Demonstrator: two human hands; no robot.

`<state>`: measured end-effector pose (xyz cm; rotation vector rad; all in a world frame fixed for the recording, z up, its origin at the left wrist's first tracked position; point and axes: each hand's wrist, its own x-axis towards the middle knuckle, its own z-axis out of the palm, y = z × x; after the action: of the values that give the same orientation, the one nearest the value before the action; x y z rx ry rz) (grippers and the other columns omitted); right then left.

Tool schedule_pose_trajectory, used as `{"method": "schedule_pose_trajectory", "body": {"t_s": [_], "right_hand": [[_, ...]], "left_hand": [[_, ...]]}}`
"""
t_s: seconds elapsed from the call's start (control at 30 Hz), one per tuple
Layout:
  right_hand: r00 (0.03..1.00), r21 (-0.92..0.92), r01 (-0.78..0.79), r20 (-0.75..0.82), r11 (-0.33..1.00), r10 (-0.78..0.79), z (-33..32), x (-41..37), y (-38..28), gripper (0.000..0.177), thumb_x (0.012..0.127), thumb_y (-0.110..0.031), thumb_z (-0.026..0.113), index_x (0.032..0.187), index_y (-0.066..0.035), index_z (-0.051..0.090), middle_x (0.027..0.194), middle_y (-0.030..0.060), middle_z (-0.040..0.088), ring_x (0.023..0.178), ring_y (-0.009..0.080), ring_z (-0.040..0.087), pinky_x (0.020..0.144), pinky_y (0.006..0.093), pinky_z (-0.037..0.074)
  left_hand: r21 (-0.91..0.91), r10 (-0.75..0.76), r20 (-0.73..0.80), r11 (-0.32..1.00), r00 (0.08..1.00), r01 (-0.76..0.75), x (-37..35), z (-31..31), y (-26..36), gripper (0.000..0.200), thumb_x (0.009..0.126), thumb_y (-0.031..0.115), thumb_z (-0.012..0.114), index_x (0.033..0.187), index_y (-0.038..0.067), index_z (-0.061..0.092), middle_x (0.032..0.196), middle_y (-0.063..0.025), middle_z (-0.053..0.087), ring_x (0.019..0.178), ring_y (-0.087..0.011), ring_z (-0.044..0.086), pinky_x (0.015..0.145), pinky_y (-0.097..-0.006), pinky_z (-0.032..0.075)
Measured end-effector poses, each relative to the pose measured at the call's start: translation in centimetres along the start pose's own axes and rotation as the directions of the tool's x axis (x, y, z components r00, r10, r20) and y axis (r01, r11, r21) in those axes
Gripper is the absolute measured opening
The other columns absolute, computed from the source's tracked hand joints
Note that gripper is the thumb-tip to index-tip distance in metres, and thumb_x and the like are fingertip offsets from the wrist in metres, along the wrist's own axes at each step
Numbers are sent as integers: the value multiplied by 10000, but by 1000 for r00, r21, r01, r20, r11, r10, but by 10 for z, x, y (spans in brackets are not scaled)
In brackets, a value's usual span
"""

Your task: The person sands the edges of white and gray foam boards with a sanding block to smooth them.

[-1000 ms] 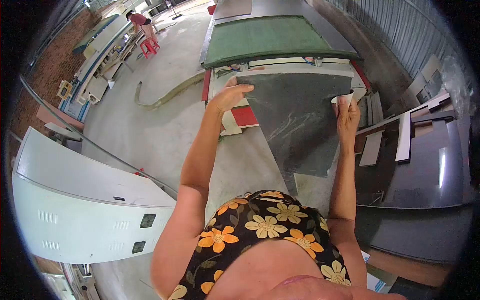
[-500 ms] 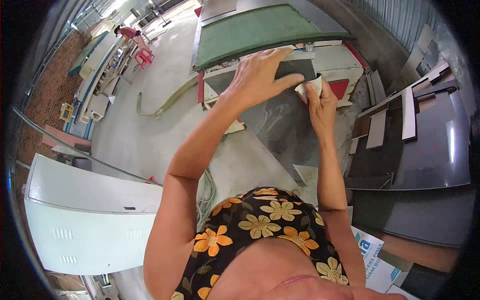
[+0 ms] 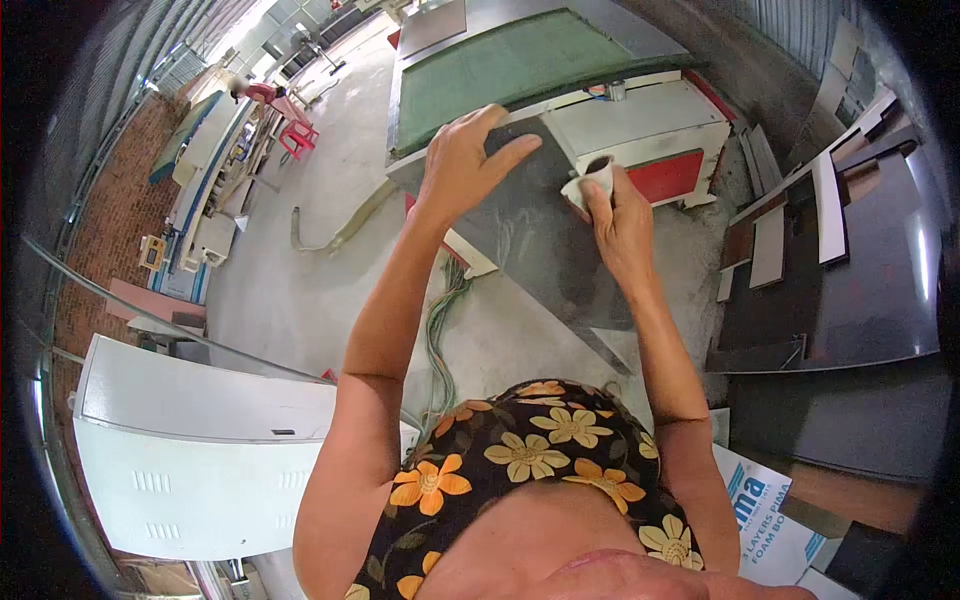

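Observation:
A dark grey panel with pale smears slants from the machine in front of me down toward my body. My left hand is at its upper left edge, fingers stretched and thumb spread apart over the dark face, with nothing in the grasp. In my right hand is a small curled piece of sheet, whitish outside and dark inside, pinched between thumb and fingers. That hand is over the panel's right edge.
Ahead stands a machine table with a green bed and a red-and-white front. Dark boards lean on the right. A white cabinet stands at left, cables on the floor. Far left, a person works near a red stool.
Both hands have moved left and apart, the right one also slightly down with the curled piece still in it. More of the panel shows between them, and the view has shifted a little.

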<state>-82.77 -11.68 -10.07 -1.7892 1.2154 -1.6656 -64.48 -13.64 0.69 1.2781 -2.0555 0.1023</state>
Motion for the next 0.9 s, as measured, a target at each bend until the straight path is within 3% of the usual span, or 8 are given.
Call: {"method": "schedule_pose_trajectory", "body": {"t_s": [0.1,0.2,0.3,0.33,0.53,0.73,0.83,0.9], "right_hand": [[998,100,67,7,993,-68,-6,30,-51,457,874,-272,574,1233,-9,469,813,209,607,758,382,586,681,423,456],[990,-12,115,80,993,-114,8,46,-70,674,822,-329,629,1336,8,352,956,223,598,880,382,569,751,438,452],[941,-61,339,15,939,-339,22,37,-68,830,772,-401,670,1380,16,290,1096,225,548,984,344,545,818,409,443],[954,-69,295,77,953,-290,22,36,-72,957,692,-470,714,1378,35,279,1183,238,498,1061,367,494,870,420,418],[956,-175,286,114,942,-269,25,34,-76,842,749,-401,685,1369,27,309,1145,218,540,1021,347,530,839,405,431],[937,-25,340,98,940,-337,25,32,-58,765,747,-371,666,1322,33,362,1192,235,515,1030,384,518,848,464,410],[965,24,247,85,969,-249,24,35,-72,819,724,-422,677,1327,29,356,1219,241,499,1036,387,516,866,468,403],[970,-75,240,-8,968,-242,31,36,-81,784,741,-376,682,1330,30,361,1172,229,528,1031,376,526,867,437,419]], "left_hand": [[-2,-7,-6,1000,1000,7,-1,-2,-3,412,764,387,680,918,15,592,845,-181,619,795,-366,587,701,-407,445],[10,19,5,1000,1000,-19,-4,-3,-2,351,747,296,686,937,20,579,862,-187,613,833,-381,576,717,-422,441],[20,16,26,1000,1000,-16,-7,-9,-2,328,723,198,682,970,17,565,885,-188,609,874,-395,564,731,-431,438],[22,4,42,1000,999,-5,-10,-11,-2,330,714,165,678,984,16,561,893,-187,607,887,-399,561,735,-434,438],[38,-3,50,999,999,2,-16,-17,-10,309,723,123,645,998,15,553,916,-185,610,921,-389,564,749,-425,441],[-77,15,57,997,998,-11,-18,-21,-9,311,722,146,640,991,18,552,912,-186,610,912,-392,567,743,-426,443],[1,14,39,1000,999,-14,-16,-17,-9,305,733,194,639,972,26,552,912,-183,610,885,-387,578,725,-430,444],[41,-23,30,999,999,22,-15,-13,-3,287,740,201,633,961,35,556,894,-179,611,862,-385,581,712,-434,442]]}}
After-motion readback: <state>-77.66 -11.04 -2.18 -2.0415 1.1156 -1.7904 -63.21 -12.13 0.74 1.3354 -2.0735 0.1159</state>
